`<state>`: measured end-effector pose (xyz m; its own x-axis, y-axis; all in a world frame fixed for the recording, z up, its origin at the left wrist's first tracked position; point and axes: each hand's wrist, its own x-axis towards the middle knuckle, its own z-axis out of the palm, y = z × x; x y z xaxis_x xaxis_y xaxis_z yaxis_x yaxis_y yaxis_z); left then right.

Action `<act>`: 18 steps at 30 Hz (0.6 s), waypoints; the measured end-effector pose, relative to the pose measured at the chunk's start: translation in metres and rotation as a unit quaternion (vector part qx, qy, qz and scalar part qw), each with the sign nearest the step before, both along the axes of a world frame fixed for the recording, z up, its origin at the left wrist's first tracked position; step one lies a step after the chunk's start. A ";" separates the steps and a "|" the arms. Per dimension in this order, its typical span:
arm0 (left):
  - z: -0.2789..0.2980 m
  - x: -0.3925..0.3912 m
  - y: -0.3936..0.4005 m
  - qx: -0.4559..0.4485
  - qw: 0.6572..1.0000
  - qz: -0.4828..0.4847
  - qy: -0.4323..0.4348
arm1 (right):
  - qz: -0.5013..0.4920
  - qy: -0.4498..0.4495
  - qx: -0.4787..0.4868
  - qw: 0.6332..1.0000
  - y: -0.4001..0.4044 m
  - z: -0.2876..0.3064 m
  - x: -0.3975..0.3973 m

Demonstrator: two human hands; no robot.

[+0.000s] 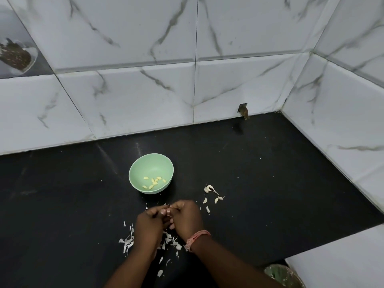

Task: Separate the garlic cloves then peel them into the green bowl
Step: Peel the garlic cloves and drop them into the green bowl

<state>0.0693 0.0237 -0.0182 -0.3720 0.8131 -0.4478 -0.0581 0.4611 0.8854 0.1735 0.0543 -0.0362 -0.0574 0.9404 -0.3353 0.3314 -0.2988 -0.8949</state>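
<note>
A green bowl (135,171) stands on the black counter, holding several peeled yellowish cloves (154,182). Just in front of it my left hand (148,225) and my right hand (187,219) meet, fingers curled together around a small garlic clove (168,212) that is mostly hidden between the fingertips. To the right of the hands lie several unpeeled white cloves (210,194) on the counter. White garlic skins (127,241) are scattered beneath and around my hands.
The black counter (270,183) runs to white marble-patterned wall tiles at the back and right, forming a corner. A small hole in the wall (243,110) sits at the counter line. A pink thread band (197,238) is on my right wrist.
</note>
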 end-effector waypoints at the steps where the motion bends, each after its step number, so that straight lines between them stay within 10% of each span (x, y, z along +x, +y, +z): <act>1: 0.000 -0.001 -0.001 0.003 1.000 0.000 -0.015 | -0.011 0.021 -0.010 1.000 -0.001 0.002 -0.001; 18: 0.009 -0.025 -0.026 0.027 0.980 0.043 -0.191 | 0.081 0.147 0.031 0.985 -0.028 0.023 -0.001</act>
<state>0.0445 -0.0025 -0.0094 -0.2539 0.8128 -0.5244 -0.4258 0.3929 0.8151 0.1727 0.0261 -0.0130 -0.2938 0.9291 -0.2249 0.0944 -0.2059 -0.9740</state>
